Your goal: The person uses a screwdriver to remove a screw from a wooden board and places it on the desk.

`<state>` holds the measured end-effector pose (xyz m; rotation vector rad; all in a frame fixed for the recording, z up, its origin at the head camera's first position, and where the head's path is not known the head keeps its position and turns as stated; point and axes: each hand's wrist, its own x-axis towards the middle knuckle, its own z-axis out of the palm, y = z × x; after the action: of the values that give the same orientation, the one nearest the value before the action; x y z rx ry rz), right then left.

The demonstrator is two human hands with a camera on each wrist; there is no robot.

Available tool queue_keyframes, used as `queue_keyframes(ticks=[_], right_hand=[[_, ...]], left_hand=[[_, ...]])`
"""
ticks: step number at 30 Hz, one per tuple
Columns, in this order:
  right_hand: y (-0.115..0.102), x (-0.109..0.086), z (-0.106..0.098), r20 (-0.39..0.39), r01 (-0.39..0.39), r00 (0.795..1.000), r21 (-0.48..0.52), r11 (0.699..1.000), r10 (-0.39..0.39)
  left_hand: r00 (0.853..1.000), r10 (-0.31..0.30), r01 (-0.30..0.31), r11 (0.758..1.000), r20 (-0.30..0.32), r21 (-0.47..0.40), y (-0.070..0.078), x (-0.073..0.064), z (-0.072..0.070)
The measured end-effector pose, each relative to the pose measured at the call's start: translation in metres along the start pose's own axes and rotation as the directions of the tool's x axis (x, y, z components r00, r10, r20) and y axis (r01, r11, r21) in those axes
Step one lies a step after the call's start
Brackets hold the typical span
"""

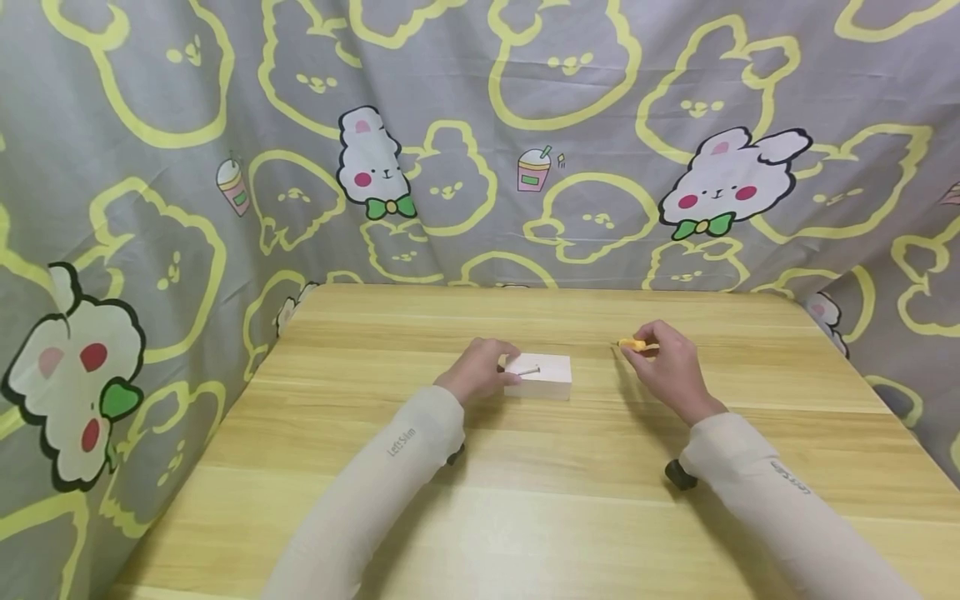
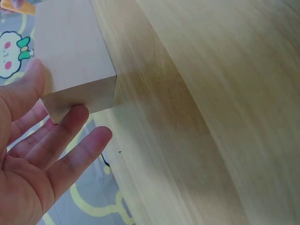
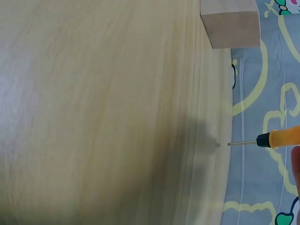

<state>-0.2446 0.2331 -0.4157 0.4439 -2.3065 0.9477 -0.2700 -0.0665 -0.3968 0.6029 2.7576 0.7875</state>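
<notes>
We have our left hand (image 1: 480, 371) resting against the near left end of a pale wooden block (image 1: 542, 375), fingers (image 2: 70, 126) loosely straight and touching its end face rather than wrapped round it. The block is a smooth, square-edged slab lying flat on the worktop (image 1: 525, 467), its long axis running across us, away from this grip towards the right. A small pale pin-like piece (image 1: 527, 371) lies on the block's top just beyond our fingertips; we cannot tell what it is.

Our right hand (image 1: 667, 362) pinches a small screwdriver (image 3: 272, 138) with a smooth orange handle, a black collar and a thin bare metal shaft. Out of this grip the shaft points left, towards the block, its tip in the air and well apart from the block.

The worktop is light, streaked wood grain with a slight sheen. Behind and beside it hangs a grey cloth (image 1: 525, 125) printed with yellow outlines and white rabbits. Both forearms wear pale sleeves (image 1: 390, 483).
</notes>
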Motion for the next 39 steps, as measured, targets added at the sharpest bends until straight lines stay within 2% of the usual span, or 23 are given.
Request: queue_keyframes(ticks=[8,21,31,34,39], right_hand=[[0.004,-0.003,-0.002,0.014,-0.005,1.0,-0.018,1.0,0.005],[0.009,-0.008,-0.005,0.033,0.001,0.999,-0.027,1.0,0.0],[0.013,-0.011,-0.008,0.044,0.003,0.999,-0.056,0.998,0.0],[0.012,-0.011,-0.008,0.045,-0.016,0.999,-0.086,0.996,0.02],[0.01,-0.012,-0.01,0.082,-0.081,0.992,-0.182,0.98,0.097]], left_hand=[[1.0,-0.004,0.004,1.0,-0.005,-0.03,0.001,-0.001,0.0],[1.0,-0.012,0.012,1.0,-0.005,0.009,0.001,0.002,0.0],[1.0,-0.031,0.031,0.999,0.006,-0.019,0.002,0.004,0.002],[0.999,-0.039,0.04,0.999,0.014,-0.028,0.003,0.003,0.001],[0.999,-0.049,0.05,0.998,0.022,-0.034,0.004,0.002,0.001]])
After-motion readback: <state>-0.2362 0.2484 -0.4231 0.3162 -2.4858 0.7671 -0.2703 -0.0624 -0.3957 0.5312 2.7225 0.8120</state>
